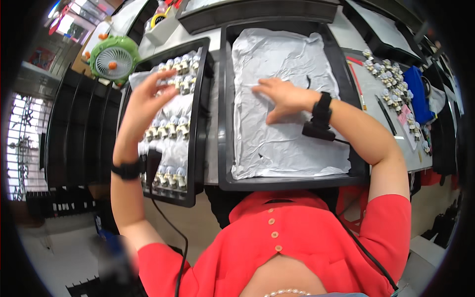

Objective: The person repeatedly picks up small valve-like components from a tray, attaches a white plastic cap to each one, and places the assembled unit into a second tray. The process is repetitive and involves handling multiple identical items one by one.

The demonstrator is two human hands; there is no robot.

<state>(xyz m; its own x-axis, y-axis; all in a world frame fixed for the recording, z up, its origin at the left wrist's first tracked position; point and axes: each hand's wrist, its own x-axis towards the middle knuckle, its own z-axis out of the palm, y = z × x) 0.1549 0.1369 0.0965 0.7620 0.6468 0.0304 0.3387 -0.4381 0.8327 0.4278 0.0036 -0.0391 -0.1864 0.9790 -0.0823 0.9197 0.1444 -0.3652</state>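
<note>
Your right hand [282,96] lies palm down on the crumpled white paper [287,143], fingers spread flat and pointing left, gripping nothing. That paper lines the large black tray [223,148] directly in front of you on the counter [213,148].

Your left hand [143,106] is raised over the narrower black tray [198,148] to the left, fingers open and loosely curled, with nothing clasped in them. Beneath it, rows of small white figurines [170,128] stand on white paper in that tray; I cannot tell whether the fingertips touch them.

Both wrists carry black bands, and a black cable runs down from each.

Further out, a green desk fan [115,60] sits beyond the left tray. To the far right, more small figurines [391,79] lie loose on the counter beside a blue cloth [415,94]. Another black tray [257,12] stands behind the large one.
</note>
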